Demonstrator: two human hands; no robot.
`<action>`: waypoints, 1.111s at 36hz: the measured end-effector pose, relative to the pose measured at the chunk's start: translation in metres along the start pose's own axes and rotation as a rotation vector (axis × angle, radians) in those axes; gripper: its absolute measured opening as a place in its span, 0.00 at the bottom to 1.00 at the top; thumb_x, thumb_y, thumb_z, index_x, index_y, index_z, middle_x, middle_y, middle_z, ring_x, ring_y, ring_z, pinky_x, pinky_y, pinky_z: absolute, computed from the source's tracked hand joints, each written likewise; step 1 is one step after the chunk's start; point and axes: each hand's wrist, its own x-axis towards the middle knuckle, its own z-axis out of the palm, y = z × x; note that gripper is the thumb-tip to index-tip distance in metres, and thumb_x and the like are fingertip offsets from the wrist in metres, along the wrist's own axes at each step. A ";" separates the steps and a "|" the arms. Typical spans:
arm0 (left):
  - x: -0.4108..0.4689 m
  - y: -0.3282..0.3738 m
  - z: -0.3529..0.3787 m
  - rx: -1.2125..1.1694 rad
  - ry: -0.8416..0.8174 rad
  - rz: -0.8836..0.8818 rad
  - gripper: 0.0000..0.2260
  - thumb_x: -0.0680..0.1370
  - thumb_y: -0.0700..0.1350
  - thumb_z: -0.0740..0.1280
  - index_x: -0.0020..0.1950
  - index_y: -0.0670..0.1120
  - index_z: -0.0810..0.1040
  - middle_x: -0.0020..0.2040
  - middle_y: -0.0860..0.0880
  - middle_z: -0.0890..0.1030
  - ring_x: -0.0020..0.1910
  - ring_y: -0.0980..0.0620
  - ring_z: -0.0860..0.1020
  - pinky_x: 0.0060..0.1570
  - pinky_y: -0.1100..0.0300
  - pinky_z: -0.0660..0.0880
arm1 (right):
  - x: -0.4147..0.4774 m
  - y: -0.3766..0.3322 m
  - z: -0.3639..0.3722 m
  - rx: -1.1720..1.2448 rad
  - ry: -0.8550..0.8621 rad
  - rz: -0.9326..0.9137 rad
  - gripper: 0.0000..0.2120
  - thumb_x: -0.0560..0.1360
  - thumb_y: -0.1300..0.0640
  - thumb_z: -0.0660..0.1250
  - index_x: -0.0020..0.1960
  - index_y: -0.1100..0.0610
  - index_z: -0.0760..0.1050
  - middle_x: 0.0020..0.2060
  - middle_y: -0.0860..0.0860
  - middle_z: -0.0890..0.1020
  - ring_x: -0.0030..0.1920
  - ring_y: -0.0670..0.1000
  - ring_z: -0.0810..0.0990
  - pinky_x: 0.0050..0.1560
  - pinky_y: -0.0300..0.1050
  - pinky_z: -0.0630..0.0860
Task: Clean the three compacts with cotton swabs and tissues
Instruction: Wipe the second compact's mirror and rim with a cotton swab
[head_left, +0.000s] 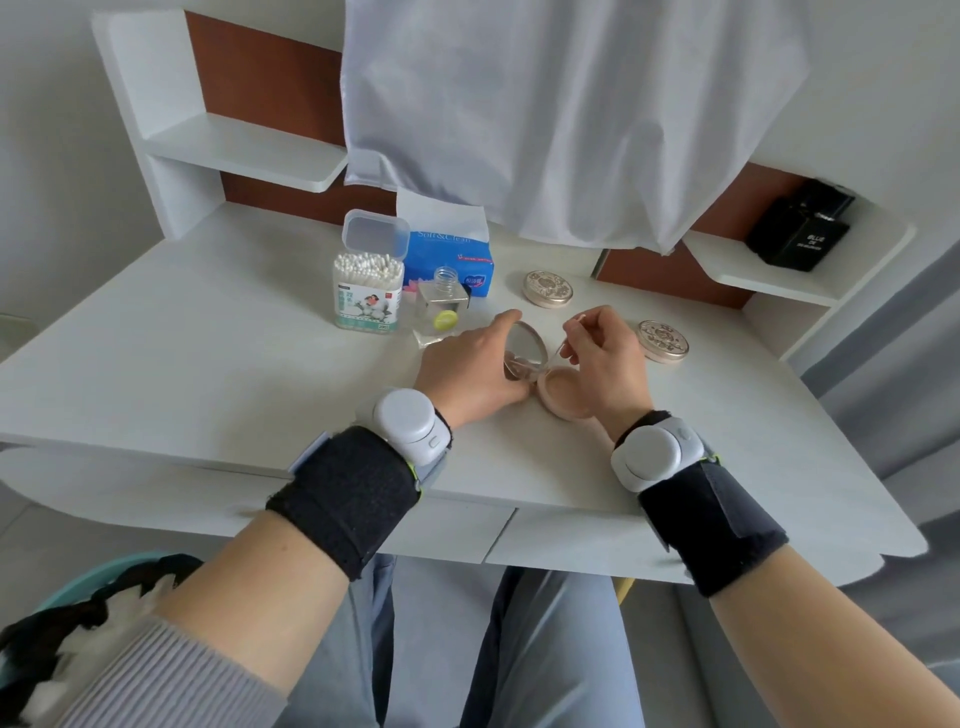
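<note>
Head view: the open compact (563, 400) sits around the middle of the desk (208, 364), mirror lid tipped up. The left hand (467, 364) grips it, fingers curled round the lid's edge. The right hand (605, 358) pinches a cotton swab (570, 336) between thumb and fingertips, just above the powder pan. A second compact (549, 288) lies shut toward the back edge, and a third compact (663, 340), also shut, toward the right edge. The swab box (369, 291), lid flipped up, and the tissue pack (449, 260) stand near the back edge.
</note>
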 end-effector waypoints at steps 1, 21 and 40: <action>0.000 0.000 0.000 0.001 0.011 0.006 0.34 0.72 0.57 0.68 0.75 0.54 0.59 0.59 0.48 0.79 0.58 0.45 0.77 0.47 0.57 0.70 | 0.001 -0.001 -0.001 -0.018 -0.002 -0.006 0.11 0.77 0.59 0.63 0.37 0.51 0.69 0.29 0.47 0.77 0.35 0.51 0.75 0.44 0.51 0.73; 0.005 -0.004 0.002 -0.110 -0.027 -0.035 0.31 0.71 0.56 0.70 0.71 0.54 0.63 0.57 0.55 0.80 0.57 0.50 0.77 0.47 0.60 0.70 | 0.011 -0.023 0.013 -0.248 0.013 -0.330 0.03 0.78 0.62 0.60 0.45 0.60 0.70 0.34 0.52 0.82 0.37 0.54 0.81 0.43 0.46 0.75; 0.006 -0.004 0.001 -0.106 -0.052 -0.046 0.26 0.68 0.58 0.72 0.63 0.55 0.69 0.51 0.52 0.81 0.51 0.48 0.78 0.40 0.58 0.68 | -0.022 -0.024 -0.003 -0.022 -0.319 -0.283 0.04 0.78 0.62 0.63 0.44 0.61 0.73 0.35 0.52 0.83 0.37 0.50 0.81 0.42 0.38 0.75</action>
